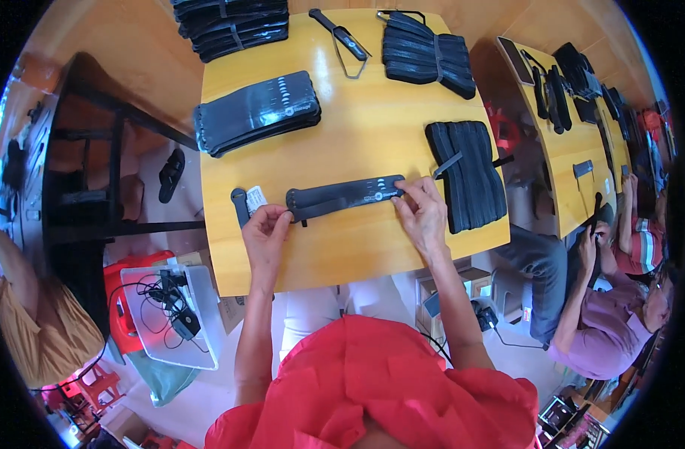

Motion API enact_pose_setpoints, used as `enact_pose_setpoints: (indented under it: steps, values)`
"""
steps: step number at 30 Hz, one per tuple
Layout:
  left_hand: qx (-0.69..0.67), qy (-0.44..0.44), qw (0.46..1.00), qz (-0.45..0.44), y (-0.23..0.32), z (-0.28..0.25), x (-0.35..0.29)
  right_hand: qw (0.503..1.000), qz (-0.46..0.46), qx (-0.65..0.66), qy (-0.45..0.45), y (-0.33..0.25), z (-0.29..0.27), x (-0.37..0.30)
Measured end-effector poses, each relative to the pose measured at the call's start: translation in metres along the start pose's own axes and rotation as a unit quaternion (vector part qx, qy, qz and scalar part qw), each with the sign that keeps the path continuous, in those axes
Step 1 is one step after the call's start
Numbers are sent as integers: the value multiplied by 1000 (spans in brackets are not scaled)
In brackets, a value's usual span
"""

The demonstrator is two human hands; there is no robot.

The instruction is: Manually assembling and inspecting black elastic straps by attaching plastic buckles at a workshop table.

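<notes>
A flat black strap with white printed marks lies stretched across the near part of the yellow table. My left hand has its thumb and fingers closed at the strap's left end. The right end is pinched between the thumb and fingers of my right hand. Just beyond my left hand lie another dark strap end and a white label, partly covered by the fingers. Right beside my right hand sits a bundle of black straps tied with a band.
A stack of printed black straps lies at the left of the yellow table. Behind are more bundles and a looped tool-like piece. A clear bin of cables stands lower left. A co-worker in purple sits at right.
</notes>
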State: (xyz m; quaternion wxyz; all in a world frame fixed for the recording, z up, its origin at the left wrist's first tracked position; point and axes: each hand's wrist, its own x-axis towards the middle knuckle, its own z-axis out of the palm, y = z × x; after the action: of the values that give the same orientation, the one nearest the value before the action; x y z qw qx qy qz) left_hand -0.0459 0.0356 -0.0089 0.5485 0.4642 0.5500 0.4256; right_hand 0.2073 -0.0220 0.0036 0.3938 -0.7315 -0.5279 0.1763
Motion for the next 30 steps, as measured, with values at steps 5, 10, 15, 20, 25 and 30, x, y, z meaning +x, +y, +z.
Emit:
enact_pose_setpoints:
  steps: [5, 10, 15, 20, 25, 30]
  values:
    - [-36, -55, 998, 2, 30, 15, -14, 997, -57, -5, 42, -13, 0, -2]
    - [-27, -93, 995, 5, 58, 46, -15, 943, -326, -29, -58, -38, 27, -49]
    - [62, -130, 982, 118, 71, 72, -11, 940, -316, -70, -104, -54, 71, -55]
    - [119, -119, 975, 143, 69, 75, -8, 923, -325, -146, -147, -31, 102, -42]
    - [204, -126, 953, 185, 88, 75, -7, 937, -299, -156, -87, -34, 101, -46]
    - [211, -138, 933, 258, 124, 97, -6, 950, -281, -98, -91, -38, 95, -50]
